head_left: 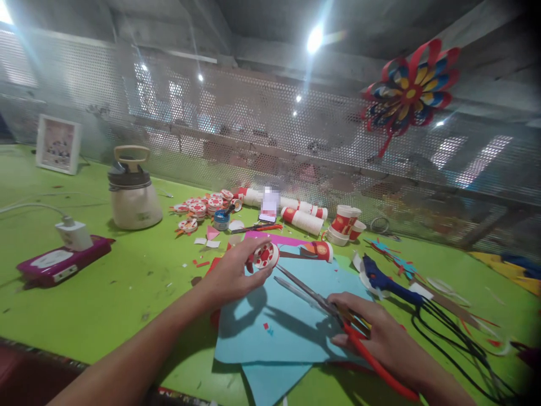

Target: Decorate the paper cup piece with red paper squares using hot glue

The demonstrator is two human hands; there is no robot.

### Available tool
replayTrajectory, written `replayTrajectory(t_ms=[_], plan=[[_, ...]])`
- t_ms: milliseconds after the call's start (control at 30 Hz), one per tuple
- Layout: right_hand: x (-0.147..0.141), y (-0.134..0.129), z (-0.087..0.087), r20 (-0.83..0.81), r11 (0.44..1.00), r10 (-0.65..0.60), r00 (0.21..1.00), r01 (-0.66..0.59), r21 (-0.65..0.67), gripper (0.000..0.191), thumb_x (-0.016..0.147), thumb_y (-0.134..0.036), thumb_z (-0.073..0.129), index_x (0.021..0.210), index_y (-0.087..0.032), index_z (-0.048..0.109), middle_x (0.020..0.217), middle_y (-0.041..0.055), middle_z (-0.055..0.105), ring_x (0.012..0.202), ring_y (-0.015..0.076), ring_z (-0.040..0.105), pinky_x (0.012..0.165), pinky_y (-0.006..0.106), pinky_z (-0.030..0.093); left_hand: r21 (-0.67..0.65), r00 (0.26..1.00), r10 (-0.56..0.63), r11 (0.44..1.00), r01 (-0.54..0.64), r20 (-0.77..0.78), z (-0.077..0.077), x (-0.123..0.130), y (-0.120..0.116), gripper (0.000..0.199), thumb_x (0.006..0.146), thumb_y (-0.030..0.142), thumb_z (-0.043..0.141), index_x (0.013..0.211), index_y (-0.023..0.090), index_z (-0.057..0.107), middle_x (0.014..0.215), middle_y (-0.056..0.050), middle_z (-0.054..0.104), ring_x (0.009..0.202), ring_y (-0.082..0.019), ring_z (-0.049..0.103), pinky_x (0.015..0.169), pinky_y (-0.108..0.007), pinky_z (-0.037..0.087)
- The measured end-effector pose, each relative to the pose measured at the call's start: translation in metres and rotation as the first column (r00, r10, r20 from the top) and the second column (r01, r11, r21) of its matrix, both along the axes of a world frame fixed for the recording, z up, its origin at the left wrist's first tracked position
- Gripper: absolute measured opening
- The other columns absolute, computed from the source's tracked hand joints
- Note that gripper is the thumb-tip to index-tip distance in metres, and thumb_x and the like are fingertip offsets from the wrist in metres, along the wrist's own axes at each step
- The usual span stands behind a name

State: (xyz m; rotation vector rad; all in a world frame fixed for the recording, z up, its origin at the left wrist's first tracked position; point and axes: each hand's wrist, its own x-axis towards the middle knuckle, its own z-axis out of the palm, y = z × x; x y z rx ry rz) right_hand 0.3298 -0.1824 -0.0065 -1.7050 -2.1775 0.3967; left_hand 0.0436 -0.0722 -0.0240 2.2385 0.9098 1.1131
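Pinched in my left hand is a round white paper cup bottom dotted with red pieces, its patterned face turned to me. My right hand grips a pair of scissors with red handles. The blades are slightly parted and point at the cup bottom, their tips just right of it. Beneath both hands lie light blue paper sheets, with tiny red and blue scraps on top. Behind the blades, a red and white paper cup lies on its side.
Decorated cup pieces cluster beside a blue jar. Stacked paper cups lie near a propped phone. A blue glue gun with dark cables sits right. A kettle-like pot and a purple power strip stand left.
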Motion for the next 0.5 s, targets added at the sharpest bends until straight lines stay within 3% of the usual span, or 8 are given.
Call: replayTrajectory(t_ms=[267,500], plan=[[0.003,0.002,-0.007,0.035,0.998,0.022,0.999,-0.024,0.057,0.038,0.08,-0.045,0.068,0.11,-0.023,0.071,0.117,0.0095,0.073,0.105,0.0294,0.069,0.082,0.033,0.058,0.043,0.999,-0.031,0.999,0.031,0.007,0.005,0.0,-0.003,0.048,0.087,0.033,0.058,0.132,0.018,0.051,0.121,-0.013,0.063,0.099,-0.024,0.062,0.086,-0.043,0.054],[0.009,0.001,-0.017,0.018,0.99,-0.037,0.999,0.034,0.139,0.039,0.076,-0.048,0.072,0.109,-0.026,0.074,0.111,0.0076,0.076,0.1,0.0285,0.071,0.086,0.036,0.058,0.056,0.999,-0.049,0.997,0.049,-0.007,0.01,-0.003,-0.009,0.046,0.089,0.033,0.057,0.132,0.019,0.051,0.123,-0.012,0.062,0.097,-0.023,0.062,0.085,-0.042,0.054]])
